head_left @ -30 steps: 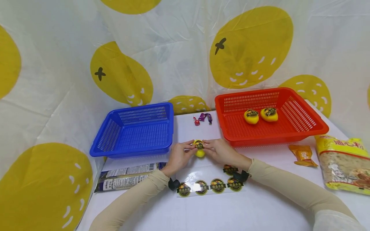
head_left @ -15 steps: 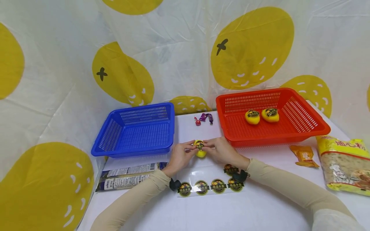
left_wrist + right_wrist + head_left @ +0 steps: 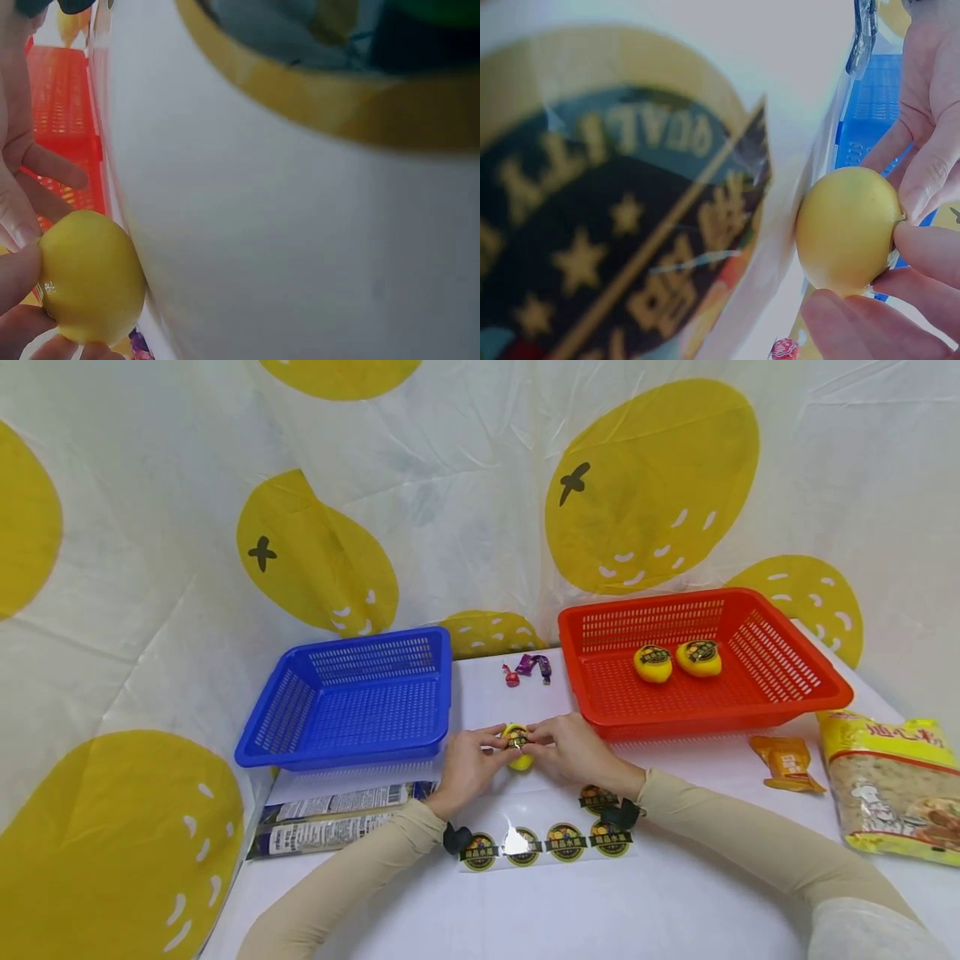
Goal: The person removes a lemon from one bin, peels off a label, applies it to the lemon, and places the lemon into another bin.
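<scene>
A smooth yellow lemon (image 3: 521, 762) rests on the white table between both hands, a round black-and-gold sticker (image 3: 516, 739) on its upper side. From the left, my left hand (image 3: 467, 767) holds it, thumb and fingertips at the sticker's edge. My right hand (image 3: 576, 752) pinches the opposite side, its thumb on the sticker. Both wrist views show the lemon's bare side, in the left one as a lemon (image 3: 94, 277) at lower left. Just in front of the hands lies a clear sheet (image 3: 495, 814) with several matching stickers (image 3: 566, 842).
Behind on the right, a red basket (image 3: 705, 727) contains two stickered lemons (image 3: 653, 664). A blue basket (image 3: 345, 756) stands at left. Small wrapped candies (image 3: 525, 665) lie between them. Two long packets (image 3: 330, 835) are at left; an orange packet (image 3: 787, 764) and a pasta bag (image 3: 892, 789) at right.
Both thumbs shift slightly over the sticker, and my right hand edges a little up and left. The lemon stays in nearly the same place.
</scene>
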### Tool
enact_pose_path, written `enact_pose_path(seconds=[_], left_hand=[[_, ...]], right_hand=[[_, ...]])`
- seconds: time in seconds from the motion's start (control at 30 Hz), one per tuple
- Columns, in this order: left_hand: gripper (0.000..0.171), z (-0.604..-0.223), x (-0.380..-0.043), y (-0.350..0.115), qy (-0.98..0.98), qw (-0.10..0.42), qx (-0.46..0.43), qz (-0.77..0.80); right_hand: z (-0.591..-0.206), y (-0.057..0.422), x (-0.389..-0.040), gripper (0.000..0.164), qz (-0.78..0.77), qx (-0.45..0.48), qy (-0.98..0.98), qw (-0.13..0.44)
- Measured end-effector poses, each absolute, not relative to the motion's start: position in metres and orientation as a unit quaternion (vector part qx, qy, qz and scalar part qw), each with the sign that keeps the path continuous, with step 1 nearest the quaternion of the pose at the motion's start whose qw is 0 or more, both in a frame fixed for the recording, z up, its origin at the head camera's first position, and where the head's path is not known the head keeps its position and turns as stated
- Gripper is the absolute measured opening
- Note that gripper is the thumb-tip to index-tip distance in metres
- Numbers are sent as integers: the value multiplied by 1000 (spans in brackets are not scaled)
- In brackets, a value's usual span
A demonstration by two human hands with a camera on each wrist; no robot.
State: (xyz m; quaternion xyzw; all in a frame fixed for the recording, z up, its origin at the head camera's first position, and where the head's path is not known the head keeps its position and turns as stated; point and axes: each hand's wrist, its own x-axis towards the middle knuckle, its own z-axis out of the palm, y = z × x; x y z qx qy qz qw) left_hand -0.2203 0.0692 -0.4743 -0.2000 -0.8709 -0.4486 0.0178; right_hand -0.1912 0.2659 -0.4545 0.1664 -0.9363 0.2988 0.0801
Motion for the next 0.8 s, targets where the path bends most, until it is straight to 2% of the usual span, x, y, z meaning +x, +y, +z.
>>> enact_pose_path(seconds=[0.2,0.4,0.63,0.8], left_hand=[[26,-475,-220,70,-875,31,-196,-442],[24,-475,-219,69,-870,18,-188,-456],[42,-475,-218,66,-850,-8,-205,-485],[40,-474,-219,66,-849,-14,-219,-481]], right_hand=[[-455,265,-192,23,293,160,-939,75],[-455,264,-192,23,304,152,-938,65],[-457,266,-193,38,315,164,-933,62],[-456,266,-193,40,290,189,-935,73]])
